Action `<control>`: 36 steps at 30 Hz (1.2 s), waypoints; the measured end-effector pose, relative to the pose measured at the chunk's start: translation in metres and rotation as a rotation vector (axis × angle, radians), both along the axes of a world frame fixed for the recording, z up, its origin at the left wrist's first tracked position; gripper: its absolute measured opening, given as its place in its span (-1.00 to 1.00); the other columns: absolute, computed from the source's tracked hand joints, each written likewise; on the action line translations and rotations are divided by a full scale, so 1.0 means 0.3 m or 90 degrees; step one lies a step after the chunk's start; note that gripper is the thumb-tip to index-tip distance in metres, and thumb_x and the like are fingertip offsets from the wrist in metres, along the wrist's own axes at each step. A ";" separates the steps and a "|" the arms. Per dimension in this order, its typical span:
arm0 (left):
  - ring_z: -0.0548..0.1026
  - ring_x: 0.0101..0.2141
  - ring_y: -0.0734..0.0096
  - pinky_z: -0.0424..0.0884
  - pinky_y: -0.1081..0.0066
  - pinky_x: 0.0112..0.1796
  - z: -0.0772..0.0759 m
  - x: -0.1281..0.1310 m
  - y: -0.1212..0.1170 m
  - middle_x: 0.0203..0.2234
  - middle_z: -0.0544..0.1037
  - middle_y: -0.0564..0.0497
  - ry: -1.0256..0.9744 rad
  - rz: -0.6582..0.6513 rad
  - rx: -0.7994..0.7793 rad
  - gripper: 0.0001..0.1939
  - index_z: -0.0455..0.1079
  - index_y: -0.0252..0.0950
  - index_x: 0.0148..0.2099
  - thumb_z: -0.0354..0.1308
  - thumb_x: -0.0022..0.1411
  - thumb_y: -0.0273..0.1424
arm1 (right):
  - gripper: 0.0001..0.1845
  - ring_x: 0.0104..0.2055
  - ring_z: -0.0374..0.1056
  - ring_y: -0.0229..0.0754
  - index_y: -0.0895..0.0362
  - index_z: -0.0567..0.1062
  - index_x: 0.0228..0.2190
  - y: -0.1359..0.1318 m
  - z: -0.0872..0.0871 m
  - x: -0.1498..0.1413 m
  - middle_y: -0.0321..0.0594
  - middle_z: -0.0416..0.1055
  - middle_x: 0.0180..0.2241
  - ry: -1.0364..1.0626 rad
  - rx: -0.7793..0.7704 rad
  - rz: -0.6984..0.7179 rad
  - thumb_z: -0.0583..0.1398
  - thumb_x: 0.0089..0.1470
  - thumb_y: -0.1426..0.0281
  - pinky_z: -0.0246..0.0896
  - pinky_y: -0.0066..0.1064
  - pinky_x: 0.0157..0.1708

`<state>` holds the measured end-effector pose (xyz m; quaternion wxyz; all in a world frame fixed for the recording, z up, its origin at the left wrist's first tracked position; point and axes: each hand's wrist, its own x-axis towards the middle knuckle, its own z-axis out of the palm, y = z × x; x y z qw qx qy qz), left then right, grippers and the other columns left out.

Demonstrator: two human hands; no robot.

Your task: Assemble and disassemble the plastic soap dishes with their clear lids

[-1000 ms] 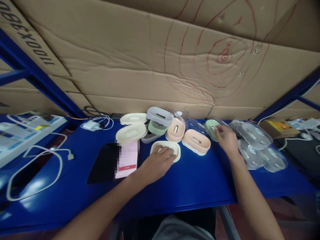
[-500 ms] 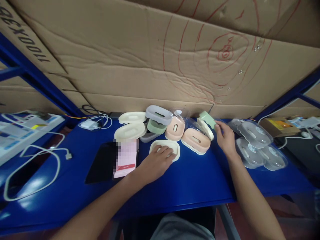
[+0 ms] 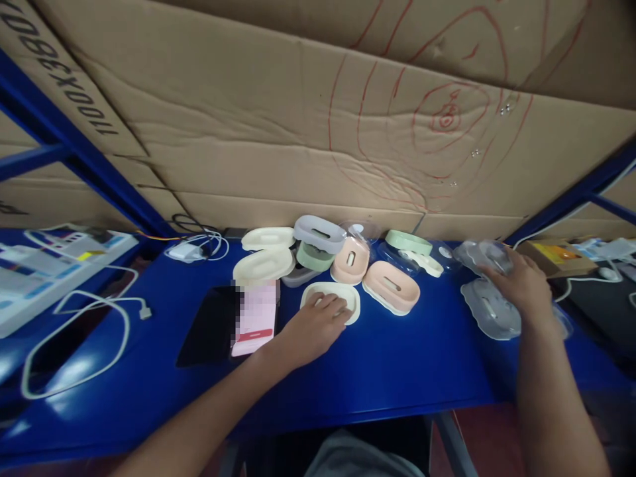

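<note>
My left hand (image 3: 319, 329) lies over a cream oval soap dish (image 3: 354, 310) on the table, its fingers bent down into the dish and its thumb hidden. Out to the right, my right hand (image 3: 524, 285) is closed on the edge of a clear plastic soap box (image 3: 479, 257), slightly blurred. Below it rests another clear box (image 3: 489, 311). Two peach dishes, an upright-looking one (image 3: 350, 262) and a wider one (image 3: 392, 288), stand between my hands. Behind them are a green piece (image 3: 408, 242) and a small cream piece (image 3: 422, 262).
Left of the cream dish lie a phone with a lit screen (image 3: 256, 318) and a dark flat thing (image 3: 206, 328). Cream trays (image 3: 263, 265) and a grey-lilac dish (image 3: 319, 232) are piled behind. A white cable (image 3: 116, 334) loops at left; cardboard (image 3: 223, 132) walls the back.
My right hand has left the green piece, which now lies at the back, and moved right onto the clear boxes, shifting the top one. My left hand stays on the cream dish.
</note>
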<state>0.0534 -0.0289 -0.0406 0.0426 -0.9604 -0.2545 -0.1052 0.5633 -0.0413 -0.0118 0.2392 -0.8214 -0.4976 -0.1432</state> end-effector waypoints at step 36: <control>0.47 0.13 0.06 0.27 0.10 0.12 0.001 -0.003 0.004 0.10 0.56 -0.13 0.011 -0.012 -0.006 -0.74 0.43 -0.26 0.20 0.13 0.54 -0.38 | -0.56 0.08 0.55 0.11 -0.03 0.65 -0.01 0.170 -0.056 -0.586 -0.18 0.67 0.02 -0.015 0.030 0.525 0.15 0.40 -0.03 0.13 0.04 0.20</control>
